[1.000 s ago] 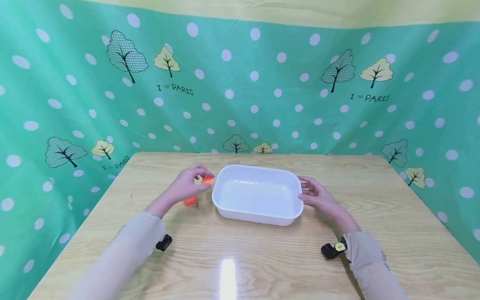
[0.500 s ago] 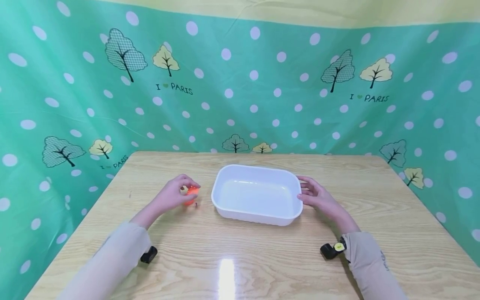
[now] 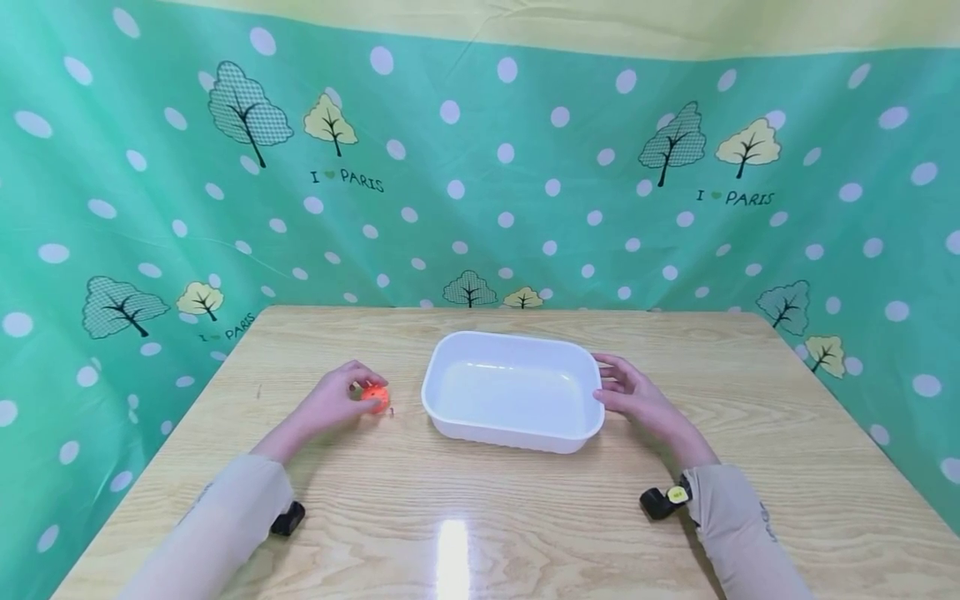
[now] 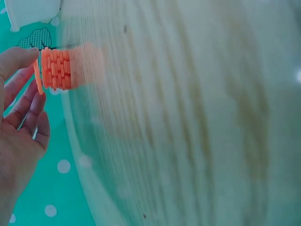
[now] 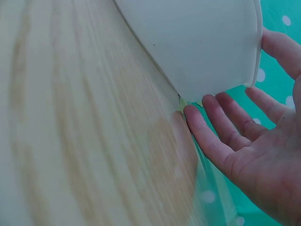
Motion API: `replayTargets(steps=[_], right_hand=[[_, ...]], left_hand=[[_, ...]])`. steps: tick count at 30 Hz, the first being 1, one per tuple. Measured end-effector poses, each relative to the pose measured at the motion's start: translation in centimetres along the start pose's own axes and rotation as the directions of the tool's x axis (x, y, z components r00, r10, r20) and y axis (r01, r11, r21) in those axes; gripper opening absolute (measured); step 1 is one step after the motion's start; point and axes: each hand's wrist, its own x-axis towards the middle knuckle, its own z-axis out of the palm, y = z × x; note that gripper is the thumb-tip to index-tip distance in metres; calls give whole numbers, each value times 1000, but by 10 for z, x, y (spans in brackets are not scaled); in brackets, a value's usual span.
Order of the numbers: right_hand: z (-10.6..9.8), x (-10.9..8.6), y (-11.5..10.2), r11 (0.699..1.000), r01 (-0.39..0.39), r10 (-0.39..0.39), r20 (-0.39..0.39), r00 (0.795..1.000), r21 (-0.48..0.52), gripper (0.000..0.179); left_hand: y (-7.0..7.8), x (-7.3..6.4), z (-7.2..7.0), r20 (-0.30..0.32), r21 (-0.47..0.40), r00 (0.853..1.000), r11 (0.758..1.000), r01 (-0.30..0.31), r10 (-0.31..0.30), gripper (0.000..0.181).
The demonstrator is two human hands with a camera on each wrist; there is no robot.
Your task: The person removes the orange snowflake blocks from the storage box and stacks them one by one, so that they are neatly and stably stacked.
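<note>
My left hand (image 3: 333,402) is at the left of the table, pinching a thin orange disc (image 4: 37,77) between thumb and fingers. That disc is slightly tilted at the top of a stack of notched orange discs (image 4: 56,69); in the left wrist view a narrow gap shows between them at one side. In the head view the fingers partly cover the stack. A white rectangular tub (image 3: 510,431) stands right of it, with nothing seen inside. My right hand (image 3: 641,400) rests at the tub's right end, thumb at the rim and relaxed fingers along the outer wall.
The wooden table (image 3: 525,517) reaches back to a green dotted curtain (image 3: 480,167). A tiny dark speck (image 3: 392,412) lies just right of the stack. Black wrist cameras (image 3: 657,503) sit on both wrists.
My left hand has carried an orange piece from beside the tub's left rim leftward and nearer, onto the orange stack. The right hand and the tub have stayed in place.
</note>
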Motion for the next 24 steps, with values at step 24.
replayTargets(steps=[24], right_hand=[[-13, -5, -8, 993, 51, -47, 44, 998, -103, 56]], left_hand=[[11, 4, -5, 3, 15, 1000, 1000, -2, 2, 26]])
